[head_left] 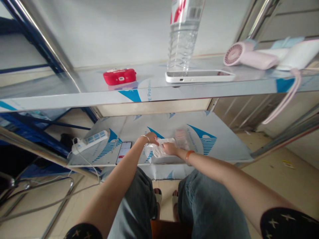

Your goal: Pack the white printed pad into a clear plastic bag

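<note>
Over the lower shelf, my left hand (151, 138) and my right hand (169, 148) are close together. Both have closed fingers on a crumpled white plastic bag (158, 152), thin and partly see-through; what it holds, if anything, I cannot make out. Just beyond my right hand lies a clear pack of pinkish, thin striped things (181, 137), blurred. A phone (124, 152) with a lit screen lies flat to the left of my left forearm.
A white power strip (93, 139) with a cable is at the lower shelf's left. The upper shelf (97, 97) bears a red case (120, 77), a water bottle (183, 43), a white-cased phone (199, 77) and a pink handheld fan (249, 56) with a hanging strap.
</note>
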Demonstrator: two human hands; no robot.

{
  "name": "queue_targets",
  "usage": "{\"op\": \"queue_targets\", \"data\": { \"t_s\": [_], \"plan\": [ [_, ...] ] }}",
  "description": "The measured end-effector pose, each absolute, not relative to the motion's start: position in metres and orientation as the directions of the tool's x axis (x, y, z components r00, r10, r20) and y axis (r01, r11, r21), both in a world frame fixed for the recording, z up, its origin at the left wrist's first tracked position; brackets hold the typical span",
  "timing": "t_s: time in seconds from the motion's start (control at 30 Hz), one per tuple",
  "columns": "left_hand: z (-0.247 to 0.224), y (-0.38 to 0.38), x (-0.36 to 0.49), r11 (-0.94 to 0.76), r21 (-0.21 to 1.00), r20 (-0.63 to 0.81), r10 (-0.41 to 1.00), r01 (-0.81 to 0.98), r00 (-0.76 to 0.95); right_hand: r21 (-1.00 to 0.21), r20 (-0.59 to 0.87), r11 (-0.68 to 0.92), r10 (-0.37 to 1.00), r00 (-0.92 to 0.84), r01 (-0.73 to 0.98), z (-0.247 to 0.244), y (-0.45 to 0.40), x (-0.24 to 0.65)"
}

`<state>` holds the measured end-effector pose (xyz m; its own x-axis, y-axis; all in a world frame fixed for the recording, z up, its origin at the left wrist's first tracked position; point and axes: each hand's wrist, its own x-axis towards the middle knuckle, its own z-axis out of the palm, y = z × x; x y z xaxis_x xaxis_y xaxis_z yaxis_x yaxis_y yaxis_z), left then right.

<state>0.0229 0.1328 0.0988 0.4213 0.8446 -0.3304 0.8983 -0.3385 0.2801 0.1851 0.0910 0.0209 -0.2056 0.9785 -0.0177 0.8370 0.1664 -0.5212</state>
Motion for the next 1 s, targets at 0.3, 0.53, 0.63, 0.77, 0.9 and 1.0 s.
{"op": "queue_targets", "data": {
  "t_s": [0.3,0.53,0.63,0.77,0.9,1.0],
  "plan": [
    [0.09,0.145,0.032,-0.313,0.286,-0.244,0.89,0.906,0.385,-0.69,0.167,0.207,0.978,-0.126,0.694,0.06,0.136,0.189],
    [0.101,0.142,0.039,-0.299,0.283,-0.168,0.92,0.912,0.354,-0.775,0.157,0.304,0.942,-0.296,0.554,0.075,0.131,0.183],
    [0.102,0.143,0.039,-0.294,0.301,-0.129,0.93,0.907,0.344,-0.755,0.21,0.288,0.957,-0.198,0.59,0.081,0.134,0.179],
    [0.098,0.147,0.035,-0.264,0.342,-0.106,0.943,0.902,0.316,-0.66,0.246,0.127,0.968,0.053,0.741,0.078,0.141,0.18],
    [0.094,0.149,0.03,-0.25,0.342,-0.13,0.942,0.906,0.309,-0.373,-0.073,0.12,0.985,-0.158,0.92,0.054,0.135,0.192],
    [0.094,0.149,0.028,-0.253,0.324,-0.165,0.933,0.911,0.318,-0.267,-0.136,0.289,0.933,-0.333,0.919,0.028,0.127,0.202]
  ]
}}
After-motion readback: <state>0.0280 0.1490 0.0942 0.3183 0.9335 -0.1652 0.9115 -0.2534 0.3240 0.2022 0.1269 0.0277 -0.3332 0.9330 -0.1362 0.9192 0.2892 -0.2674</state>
